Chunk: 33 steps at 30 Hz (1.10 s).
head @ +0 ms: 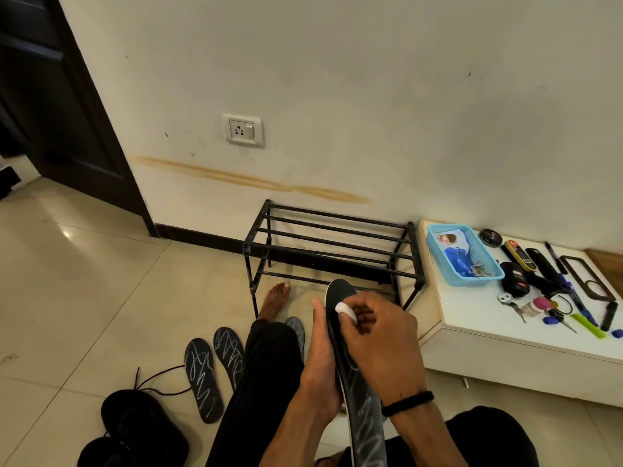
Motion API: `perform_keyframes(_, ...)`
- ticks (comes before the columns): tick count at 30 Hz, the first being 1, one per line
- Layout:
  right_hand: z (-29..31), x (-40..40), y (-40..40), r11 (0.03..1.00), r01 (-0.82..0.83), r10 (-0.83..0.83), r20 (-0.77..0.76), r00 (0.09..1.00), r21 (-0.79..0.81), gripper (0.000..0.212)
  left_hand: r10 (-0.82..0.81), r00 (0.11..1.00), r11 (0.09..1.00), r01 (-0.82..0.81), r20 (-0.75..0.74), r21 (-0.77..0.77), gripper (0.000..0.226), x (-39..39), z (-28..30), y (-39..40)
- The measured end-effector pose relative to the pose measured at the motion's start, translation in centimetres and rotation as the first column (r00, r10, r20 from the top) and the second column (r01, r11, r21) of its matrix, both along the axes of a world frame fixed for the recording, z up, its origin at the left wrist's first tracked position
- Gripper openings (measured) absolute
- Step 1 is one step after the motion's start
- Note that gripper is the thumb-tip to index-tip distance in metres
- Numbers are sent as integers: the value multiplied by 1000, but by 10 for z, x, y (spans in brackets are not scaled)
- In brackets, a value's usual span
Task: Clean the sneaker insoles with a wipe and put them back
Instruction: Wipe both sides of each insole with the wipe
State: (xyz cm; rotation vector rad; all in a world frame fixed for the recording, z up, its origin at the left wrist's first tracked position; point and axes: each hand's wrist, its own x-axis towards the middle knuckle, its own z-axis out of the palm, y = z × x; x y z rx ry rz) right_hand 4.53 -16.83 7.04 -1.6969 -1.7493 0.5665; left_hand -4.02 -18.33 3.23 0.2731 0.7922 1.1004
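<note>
Showing left hand gripping the insole beside the shoe rack; right hand fingers pinch a wipe; tin lettering too blurred to read.

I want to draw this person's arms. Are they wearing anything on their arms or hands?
Both forearms are bare, with no sleeves showing and no gloves. The right hand has a black band round its wrist. The left hand wears nothing.

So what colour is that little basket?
Light blue basket, seen in the head view.
</note>
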Motion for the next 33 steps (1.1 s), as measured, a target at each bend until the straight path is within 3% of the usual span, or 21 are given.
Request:
perform_keyframes(6, 8, -3, -11, 994, -86, 66, -243, 968, -73, 14, 33, 999, 999, -33, -17, 35, 74, -1, -1, -4)
perform_keyframes(12, 11, 8, -8, 979, -153, 99, -338, 936, -138, 17, 52, 999, 999, -51, 10, -8, 76, 1, -7, -1)
perform_keyframes(15, 6, 11, -5, 985, -101, 62, -265, 962, -139, 17, 77, 997, 995, -76, 15, -61, 76, 1, -9, 1)
perform_keyframes(21, -3, 22, 10, 996, 53, -52, 27, 998, -75, 24, -10, 998, 997, 15, 66, -78, 83, 0, -11, 5)
perform_keyframes(28, -10, 33, 19, 991, 130, -126, 130, 983, -24, 16, 15, 1000, 993, -13, 13, -116, 89, 6, -14, 9)
perform_keyframes(33, -6, 21, 12, 995, 86, -80, 111, 991, -44, 13, 2, 999, 999, 0, 35, -52, 78, 4, -13, 6)
